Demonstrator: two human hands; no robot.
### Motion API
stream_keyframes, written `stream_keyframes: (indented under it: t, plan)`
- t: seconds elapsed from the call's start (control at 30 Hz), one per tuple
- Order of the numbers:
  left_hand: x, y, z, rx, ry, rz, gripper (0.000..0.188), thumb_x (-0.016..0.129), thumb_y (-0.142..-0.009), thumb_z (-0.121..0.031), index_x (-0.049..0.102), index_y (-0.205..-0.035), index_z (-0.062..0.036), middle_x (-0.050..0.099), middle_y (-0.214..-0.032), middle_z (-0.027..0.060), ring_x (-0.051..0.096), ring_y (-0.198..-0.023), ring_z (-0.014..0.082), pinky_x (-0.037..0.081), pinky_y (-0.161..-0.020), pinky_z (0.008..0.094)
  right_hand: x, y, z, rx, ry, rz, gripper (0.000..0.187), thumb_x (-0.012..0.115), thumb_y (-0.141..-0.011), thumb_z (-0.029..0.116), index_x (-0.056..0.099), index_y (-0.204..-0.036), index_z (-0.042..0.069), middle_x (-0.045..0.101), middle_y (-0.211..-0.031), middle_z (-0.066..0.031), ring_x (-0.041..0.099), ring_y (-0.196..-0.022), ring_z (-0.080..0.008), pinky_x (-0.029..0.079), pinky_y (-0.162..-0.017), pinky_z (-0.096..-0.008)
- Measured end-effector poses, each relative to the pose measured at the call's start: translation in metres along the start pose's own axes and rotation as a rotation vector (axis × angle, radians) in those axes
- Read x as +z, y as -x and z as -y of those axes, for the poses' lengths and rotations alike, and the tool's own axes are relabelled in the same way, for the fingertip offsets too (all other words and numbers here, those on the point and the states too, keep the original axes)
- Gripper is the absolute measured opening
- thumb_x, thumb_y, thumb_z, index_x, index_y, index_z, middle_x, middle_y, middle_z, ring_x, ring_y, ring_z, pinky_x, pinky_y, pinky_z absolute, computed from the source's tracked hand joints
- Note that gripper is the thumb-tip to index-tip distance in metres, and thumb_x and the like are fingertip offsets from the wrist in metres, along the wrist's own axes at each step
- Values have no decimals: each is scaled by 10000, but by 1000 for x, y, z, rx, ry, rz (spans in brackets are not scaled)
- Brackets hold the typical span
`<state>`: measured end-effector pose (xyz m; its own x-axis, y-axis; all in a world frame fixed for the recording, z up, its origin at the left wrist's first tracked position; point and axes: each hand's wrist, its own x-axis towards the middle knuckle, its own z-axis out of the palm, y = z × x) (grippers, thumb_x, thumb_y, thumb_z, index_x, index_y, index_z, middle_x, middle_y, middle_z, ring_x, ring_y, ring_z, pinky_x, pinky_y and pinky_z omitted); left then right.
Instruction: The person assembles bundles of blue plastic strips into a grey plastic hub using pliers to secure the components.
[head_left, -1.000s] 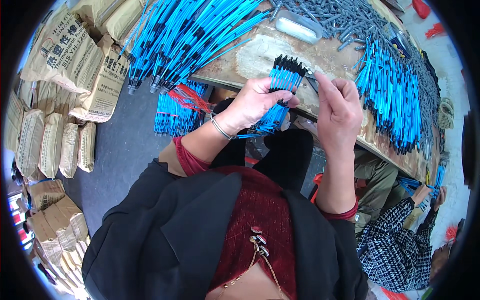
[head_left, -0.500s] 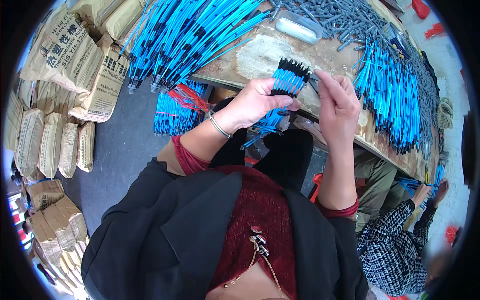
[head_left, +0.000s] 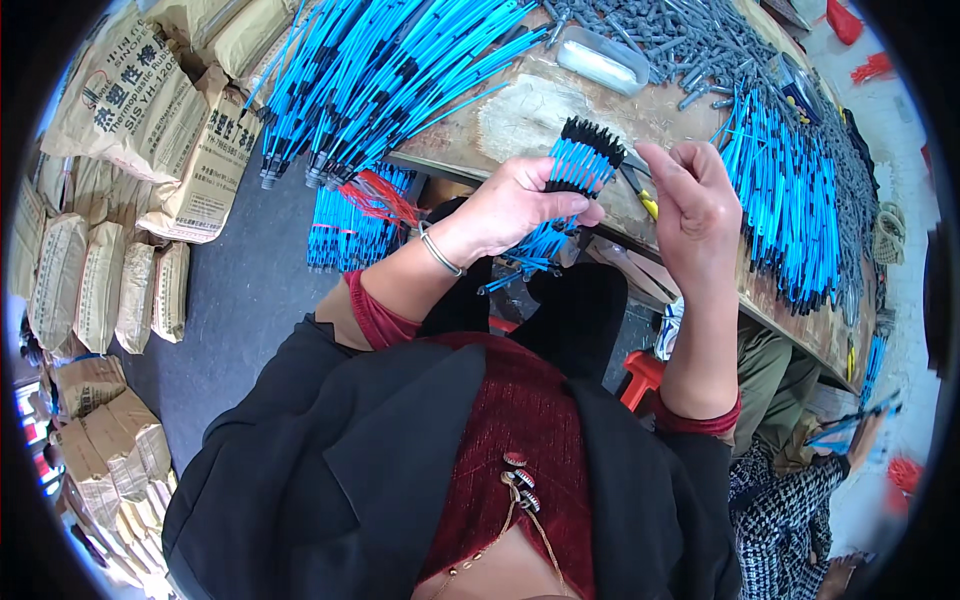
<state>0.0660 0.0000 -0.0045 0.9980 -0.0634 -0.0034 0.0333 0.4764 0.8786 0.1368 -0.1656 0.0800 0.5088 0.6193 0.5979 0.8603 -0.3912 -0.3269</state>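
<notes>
The left hand (head_left: 515, 205) clenches a bundle (head_left: 570, 185) of blue rods above the table (head_left: 520, 115) edge. The right hand (head_left: 695, 200) hovers beside its black tips, fingers loose, holding nothing. Evening the tips seems underway; next needs a gentle tap.

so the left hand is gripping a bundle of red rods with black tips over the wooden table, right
Not quite: the head view shows the bundle of thin rods in the left hand is blue with black tips, not red. The rest holds: it is gripped over the worn wooden table, the right hand beside it.
</notes>
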Motion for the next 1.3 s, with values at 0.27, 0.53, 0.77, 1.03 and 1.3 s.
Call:
stream_keyframes:
  t: [0.27, 0.53, 0.77, 1.03, 1.3]
  plan:
    - [3, -1, -2, -29, -3, 8, 208, 562, -836, 22, 582, -1040, -15, 627, -936, 81, 633, -875, 199, 524, -767, 322, 7, 5, -4, 12, -31, -31, 215, 614, -765, -35, 662, -958, 46, 503, -733, -60, 497, -644, -164, 401, -573, -248]
    - [0, -1, -4, -63, 15, 6, 229, 554, -845, 15, 573, -1073, 3, 637, -926, 84, 631, -865, 174, 519, -775, 297, 14, 4, 3, 43, -81, -94, 210, 608, -773, -38, 654, -961, 43, 498, -725, -69, 501, -637, -170, 408, -569, -256]
    - [3, -1, -5, -60, 38, 10, 222, 546, -851, 16, 573, -1071, 4, 634, -932, 88, 631, -862, 174, 520, -771, 296, 13, 3, 5, 40, -10, -109, 293, 579, -691, -59, 649, -941, 79, 503, -729, -74, 549, -624, -225, 450, -553, -325]
    - [3, -2, -5, -58, -8, 5, 235, 546, -843, 32, 570, -1075, 3, 632, -932, 88, 632, -860, 180, 524, -760, 304, 12, 4, 1, -27, 56, -107, 218, 611, -759, -41, 656, -952, 49, 511, -730, -67, 515, -628, -176, 415, -559, -260]
    - [6, -2, -10, -131, -21, -9, 232, 535, -843, 41, 574, -1068, 0, 637, -924, 102, 639, -852, 194, 530, -733, 305, 11, 0, -5, 9, -111, -91, 186, 618, -762, -16, 656, -934, 43, 521, -711, -75, 521, -615, -199, 426, -557, -285]
